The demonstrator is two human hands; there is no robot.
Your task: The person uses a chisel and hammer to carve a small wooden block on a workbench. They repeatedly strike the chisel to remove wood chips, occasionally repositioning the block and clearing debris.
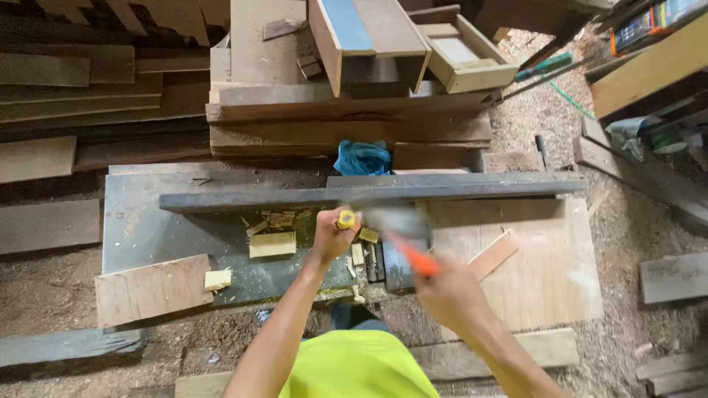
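The left hand [333, 236] is clenched round a yellow-handled chisel [346, 219], held upright near the middle of the bench [140, 221], just before the long dark plank [369, 193] along its back edge. The right hand [446, 291] grips an orange-handled hammer [409, 254], blurred mid-swing, seemingly to drive the chisel; yellow offcuts [271, 244] lie just left.

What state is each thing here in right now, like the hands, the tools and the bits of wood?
left hand: closed round a yellow-topped tool, held upright
right hand: gripping an orange-handled hammer, blurred in mid-swing
pale wood block: lying flat on the grey bench
wood chips: scattered loose
blue bag: crumpled
plywood offcut: lying flat
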